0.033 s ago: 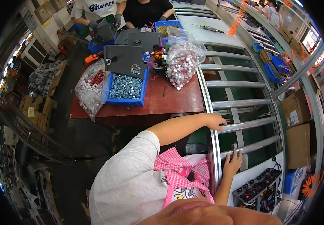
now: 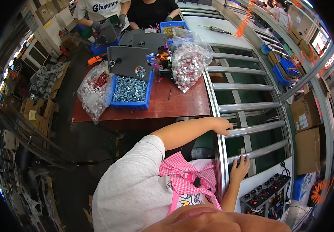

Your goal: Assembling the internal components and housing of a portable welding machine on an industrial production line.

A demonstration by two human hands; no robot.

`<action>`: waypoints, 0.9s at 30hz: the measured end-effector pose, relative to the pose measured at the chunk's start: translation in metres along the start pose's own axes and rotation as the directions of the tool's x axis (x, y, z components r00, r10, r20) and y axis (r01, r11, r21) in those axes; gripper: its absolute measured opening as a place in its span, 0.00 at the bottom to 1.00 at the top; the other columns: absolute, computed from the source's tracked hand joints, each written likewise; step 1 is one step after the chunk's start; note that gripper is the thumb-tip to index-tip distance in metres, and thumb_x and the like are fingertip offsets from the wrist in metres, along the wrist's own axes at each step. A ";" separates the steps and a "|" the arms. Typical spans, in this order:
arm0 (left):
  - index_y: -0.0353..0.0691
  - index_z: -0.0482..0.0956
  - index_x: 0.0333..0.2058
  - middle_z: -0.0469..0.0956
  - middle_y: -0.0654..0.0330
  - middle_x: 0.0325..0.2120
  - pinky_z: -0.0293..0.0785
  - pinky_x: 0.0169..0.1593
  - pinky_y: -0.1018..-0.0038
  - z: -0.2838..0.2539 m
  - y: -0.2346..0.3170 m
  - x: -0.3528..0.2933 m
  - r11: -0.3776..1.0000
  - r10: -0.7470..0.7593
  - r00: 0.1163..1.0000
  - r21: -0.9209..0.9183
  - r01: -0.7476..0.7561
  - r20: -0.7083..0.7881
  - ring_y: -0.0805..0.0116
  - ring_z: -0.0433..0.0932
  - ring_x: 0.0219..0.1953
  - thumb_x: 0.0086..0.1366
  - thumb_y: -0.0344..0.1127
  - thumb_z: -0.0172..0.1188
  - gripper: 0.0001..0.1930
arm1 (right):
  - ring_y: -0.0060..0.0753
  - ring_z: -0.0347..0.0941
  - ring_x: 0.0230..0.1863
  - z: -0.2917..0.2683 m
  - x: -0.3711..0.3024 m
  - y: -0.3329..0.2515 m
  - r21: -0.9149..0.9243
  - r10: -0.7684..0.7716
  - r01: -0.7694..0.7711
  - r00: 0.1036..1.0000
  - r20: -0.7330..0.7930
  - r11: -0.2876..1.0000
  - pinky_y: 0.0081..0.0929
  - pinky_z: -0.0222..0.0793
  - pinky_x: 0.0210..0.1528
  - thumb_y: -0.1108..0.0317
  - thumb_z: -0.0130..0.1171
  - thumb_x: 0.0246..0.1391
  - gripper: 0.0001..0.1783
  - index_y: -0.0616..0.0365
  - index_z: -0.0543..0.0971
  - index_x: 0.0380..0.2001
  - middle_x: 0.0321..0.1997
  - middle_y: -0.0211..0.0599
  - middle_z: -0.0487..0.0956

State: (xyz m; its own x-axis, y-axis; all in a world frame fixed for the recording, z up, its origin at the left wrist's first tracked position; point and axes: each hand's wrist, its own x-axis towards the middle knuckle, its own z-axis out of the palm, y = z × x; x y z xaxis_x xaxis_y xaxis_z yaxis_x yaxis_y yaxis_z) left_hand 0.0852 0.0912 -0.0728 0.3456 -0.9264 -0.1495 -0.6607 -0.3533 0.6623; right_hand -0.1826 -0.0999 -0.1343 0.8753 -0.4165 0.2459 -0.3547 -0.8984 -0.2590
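Observation:
My left hand (image 2: pixel 221 126) lies at the near end of a metal roller (image 2: pixel 257 128), by the conveyor's side rail (image 2: pixel 221 154). Its fingers are bent together, and what they hold, if anything, is hidden. Closer to me, my right hand (image 2: pixel 241 170) has its fingers apart, with the tips at the nearest roller (image 2: pixel 265 150). Just past those fingertips is a small pale piece (image 2: pixel 242 150), too small to name. A black unit with a row of round knobs (image 2: pixel 265 192) stands on a white board to the right of my right hand.
A red-topped table (image 2: pixel 163 106) bears a blue bin of small metallic parts (image 2: pixel 148 98), clear bags of red-and-white parts (image 2: pixel 190 63) (image 2: pixel 95 87) and dark panels (image 2: pixel 130 58). Two people work behind it. A screwdriver (image 2: pixel 215 29) lies up the conveyor; cardboard boxes (image 2: pixel 308 149) stand right.

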 end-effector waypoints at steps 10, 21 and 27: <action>0.41 0.76 0.60 0.79 0.44 0.53 0.71 0.60 0.58 0.001 0.001 -0.003 0.998 -0.043 0.997 0.057 0.040 0.058 0.45 0.77 0.56 0.66 0.51 0.61 0.29 | 0.59 0.62 0.68 -0.004 0.001 -0.001 0.075 0.003 -0.003 1.000 -0.004 0.997 0.51 0.60 0.67 0.60 0.63 0.60 0.27 0.52 0.76 0.61 0.69 0.52 0.67; 0.40 0.76 0.59 0.79 0.43 0.52 0.71 0.60 0.58 0.006 -0.003 -0.002 0.997 -0.037 0.998 0.066 0.033 0.055 0.44 0.76 0.56 0.65 0.51 0.62 0.29 | 0.60 0.61 0.68 -0.004 -0.001 -0.001 0.138 0.029 -0.029 1.000 0.002 0.990 0.51 0.59 0.68 0.61 0.64 0.60 0.27 0.53 0.76 0.61 0.69 0.53 0.66; 0.40 0.76 0.59 0.78 0.43 0.53 0.71 0.60 0.58 0.005 -0.002 -0.003 0.997 -0.032 0.998 0.066 0.029 0.057 0.45 0.76 0.57 0.65 0.50 0.62 0.28 | 0.60 0.62 0.67 -0.002 -0.001 0.003 0.153 0.015 -0.012 1.000 -0.017 0.988 0.51 0.60 0.68 0.61 0.63 0.60 0.26 0.53 0.76 0.61 0.69 0.54 0.66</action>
State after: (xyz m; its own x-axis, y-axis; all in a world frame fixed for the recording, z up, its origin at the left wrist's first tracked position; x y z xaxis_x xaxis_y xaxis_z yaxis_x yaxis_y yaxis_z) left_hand 0.0820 0.0938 -0.0778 0.3284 -0.9204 -0.2123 -0.6934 -0.3876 0.6075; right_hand -0.1854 -0.1023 -0.1336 0.8641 -0.4321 0.2582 -0.3109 -0.8615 -0.4014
